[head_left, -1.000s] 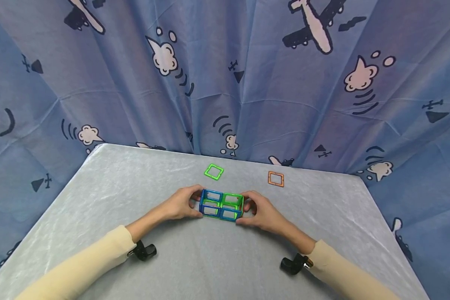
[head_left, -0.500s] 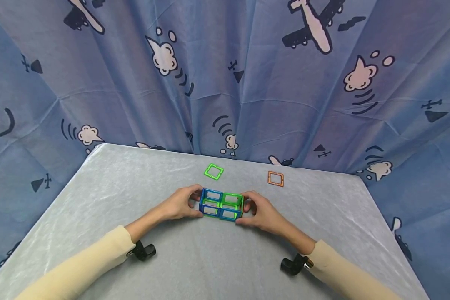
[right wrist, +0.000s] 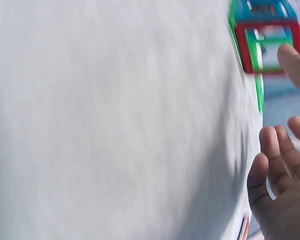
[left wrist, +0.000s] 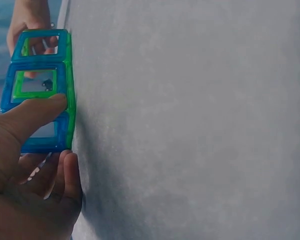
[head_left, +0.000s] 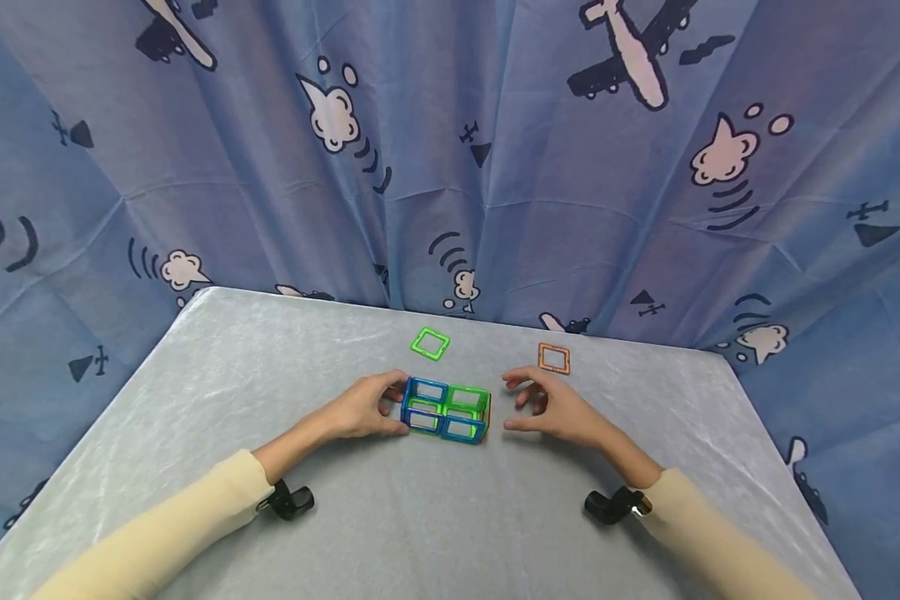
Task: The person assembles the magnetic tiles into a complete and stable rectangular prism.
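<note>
A two-cell box of magnetic tiles (head_left: 445,412), open square frames in blue and green, stands at the middle of the table. My left hand (head_left: 363,408) grips its left end, the thumb on a blue tile (left wrist: 60,82) at the near side and the fingers round the far side in the left wrist view. At the box's right end is a red tile (right wrist: 243,50), clearest in the right wrist view. My right hand (head_left: 562,410) stands just to the right of the box, thumb and fingers spread apart, holding nothing.
Behind the box a loose green square tile (head_left: 424,352) lies flat on the pale table cover (head_left: 450,517). An orange square tile (head_left: 541,357) lies farther right, beyond my right hand. A blue curtain (head_left: 420,167) with airplane prints hangs behind the table.
My right hand has let go of the box's right end and moved off to the right, its fingers spreading. My left hand and the box stay in place.
</note>
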The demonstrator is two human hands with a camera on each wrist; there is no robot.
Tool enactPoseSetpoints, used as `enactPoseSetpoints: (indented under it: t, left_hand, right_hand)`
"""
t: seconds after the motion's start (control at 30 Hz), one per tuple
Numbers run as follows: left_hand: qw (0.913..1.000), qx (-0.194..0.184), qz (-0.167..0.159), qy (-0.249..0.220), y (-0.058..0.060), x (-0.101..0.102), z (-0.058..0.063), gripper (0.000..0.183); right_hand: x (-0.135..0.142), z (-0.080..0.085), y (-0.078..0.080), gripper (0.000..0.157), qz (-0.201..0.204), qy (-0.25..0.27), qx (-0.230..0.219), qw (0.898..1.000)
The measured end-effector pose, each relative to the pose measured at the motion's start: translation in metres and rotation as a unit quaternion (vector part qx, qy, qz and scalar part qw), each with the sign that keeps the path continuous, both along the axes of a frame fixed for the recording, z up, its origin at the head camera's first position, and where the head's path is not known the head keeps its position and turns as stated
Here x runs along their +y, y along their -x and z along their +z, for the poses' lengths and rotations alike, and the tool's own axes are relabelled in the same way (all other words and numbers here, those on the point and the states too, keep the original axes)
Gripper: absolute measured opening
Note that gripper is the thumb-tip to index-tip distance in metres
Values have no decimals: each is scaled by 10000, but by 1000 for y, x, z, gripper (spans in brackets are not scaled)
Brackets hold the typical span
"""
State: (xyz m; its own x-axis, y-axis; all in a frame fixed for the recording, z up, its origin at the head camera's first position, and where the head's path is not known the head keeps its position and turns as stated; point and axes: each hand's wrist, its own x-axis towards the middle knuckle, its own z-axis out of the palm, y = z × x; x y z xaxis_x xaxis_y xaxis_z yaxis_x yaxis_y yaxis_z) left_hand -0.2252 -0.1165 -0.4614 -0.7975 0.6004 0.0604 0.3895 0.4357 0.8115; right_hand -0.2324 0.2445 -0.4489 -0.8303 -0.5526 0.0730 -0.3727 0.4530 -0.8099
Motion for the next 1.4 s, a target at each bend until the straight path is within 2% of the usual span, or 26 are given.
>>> enactPoseSetpoints:
  t: [0.13, 0.33, 0.63, 0.87, 1.0, 1.27, 1.4]
  left_hand:
    - [10000, -19, -60, 25, -2, 0, 0, 59]
    - [9999, -78, -92, -22, -4, 1, -1, 58]
    - [9999, -61, -94, -39, -2, 2, -2, 59]
    - [9999, -29, -116, -43, 0, 0, -2, 58]
    - [9999, -29, -127, -46, 0, -2, -2, 58]
    - [9999, -30, -157, -56, 2, -1, -4, 58]
    - [9999, -18, -125, -40, 2, -2, -3, 58]
  right_hand:
    - [23, 1, 11, 62, -244, 138, 111, 9995]
    - [56, 6, 25, 60, -705, 64, 261, 9972]
    - [87, 7, 48, 71, -1197, -318, 188, 9921]
    - [93, 5, 60, 84, -1454, -886, 257, 9851]
    - [92, 1, 66, 90, -1385, -1129, 146, 9838]
    - [91, -10, 71, 90, -1440, -1348, 217, 9801]
    - [90, -14, 74, 85, -1407, -1420, 303, 9794]
